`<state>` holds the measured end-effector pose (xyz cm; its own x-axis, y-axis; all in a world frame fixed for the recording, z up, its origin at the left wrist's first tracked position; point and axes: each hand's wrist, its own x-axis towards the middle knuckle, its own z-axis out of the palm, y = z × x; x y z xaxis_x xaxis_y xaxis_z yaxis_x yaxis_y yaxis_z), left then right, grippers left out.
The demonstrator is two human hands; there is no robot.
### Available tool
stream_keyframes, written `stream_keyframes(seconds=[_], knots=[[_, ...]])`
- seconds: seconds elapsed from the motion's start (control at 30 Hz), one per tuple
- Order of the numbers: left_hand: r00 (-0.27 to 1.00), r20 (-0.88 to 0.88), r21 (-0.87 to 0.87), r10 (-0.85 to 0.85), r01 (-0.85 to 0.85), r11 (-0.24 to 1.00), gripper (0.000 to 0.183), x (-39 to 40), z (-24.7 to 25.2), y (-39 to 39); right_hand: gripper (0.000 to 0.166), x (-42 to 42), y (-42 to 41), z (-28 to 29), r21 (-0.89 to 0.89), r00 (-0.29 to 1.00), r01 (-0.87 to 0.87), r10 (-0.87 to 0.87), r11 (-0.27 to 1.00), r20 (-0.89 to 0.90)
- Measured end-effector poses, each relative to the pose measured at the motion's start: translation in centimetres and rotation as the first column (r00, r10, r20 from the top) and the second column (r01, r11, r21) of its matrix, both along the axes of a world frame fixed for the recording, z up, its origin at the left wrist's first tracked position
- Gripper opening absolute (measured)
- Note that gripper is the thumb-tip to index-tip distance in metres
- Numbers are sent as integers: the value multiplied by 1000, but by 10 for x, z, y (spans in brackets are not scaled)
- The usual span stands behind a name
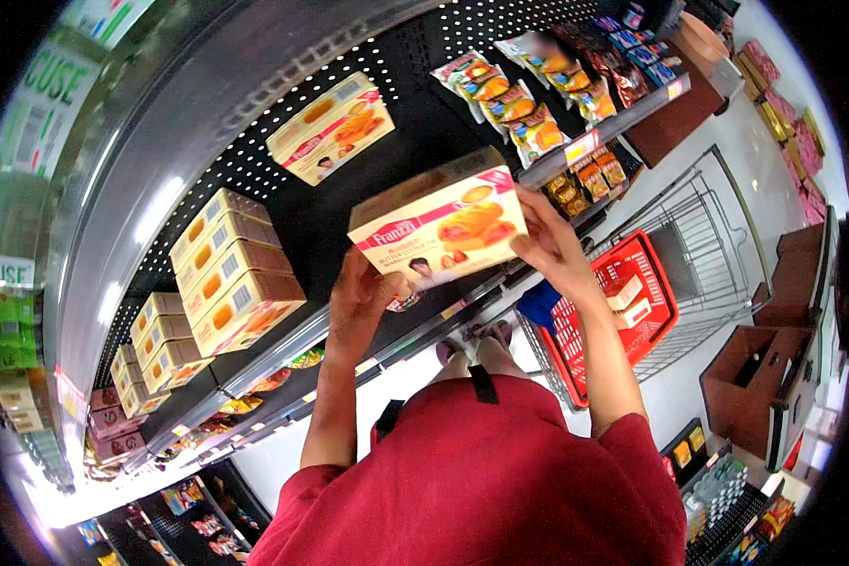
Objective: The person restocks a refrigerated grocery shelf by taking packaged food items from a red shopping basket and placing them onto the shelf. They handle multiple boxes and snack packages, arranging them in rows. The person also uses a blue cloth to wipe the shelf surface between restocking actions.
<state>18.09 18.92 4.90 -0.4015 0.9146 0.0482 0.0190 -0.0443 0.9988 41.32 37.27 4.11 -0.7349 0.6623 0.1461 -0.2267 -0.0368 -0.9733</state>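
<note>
A cream cardboard box of Franzzi butter cookies (442, 226) is held level between both of my hands, over the front of a black shop shelf. My left hand (368, 290) grips its lower left corner and my right hand (552, 237) its right end. Behind it on the shelf lies a similar cookie box (332, 131). Stacked cookie boxes (233, 283) stand to the left, with smaller stacks (166, 347) beyond them. Bagged snacks (502, 102) lie in rows on the shelf to the right.
A wire shopping cart (700, 283) stands at my right, with a red plastic basket (668, 283) in it that holds small boxes (633, 311) and a blue item (538, 304). The shelf's front edge (283, 368) runs before me. Brown cabinets (750, 382) stand farther right.
</note>
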Motion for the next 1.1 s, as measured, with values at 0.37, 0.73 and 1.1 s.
stream_keyframes(seconds=[0.37, 0.73, 1.1], knots=[[828, -417, 154, 376, -343, 927, 53, -74, -39, 39, 62, -153, 49, -41, 590, 903, 129, -340, 797, 263], [681, -567, 111, 463, -494, 862, 41, -107, -52, 65, 79, -200, 69, -27, 577, 862, 86, -351, 812, 365], [571, -662, 211, 485, -479, 852, 42, -115, -58, 70, 73, -222, 74, -47, 726, 857, 190, -472, 661, 206]])
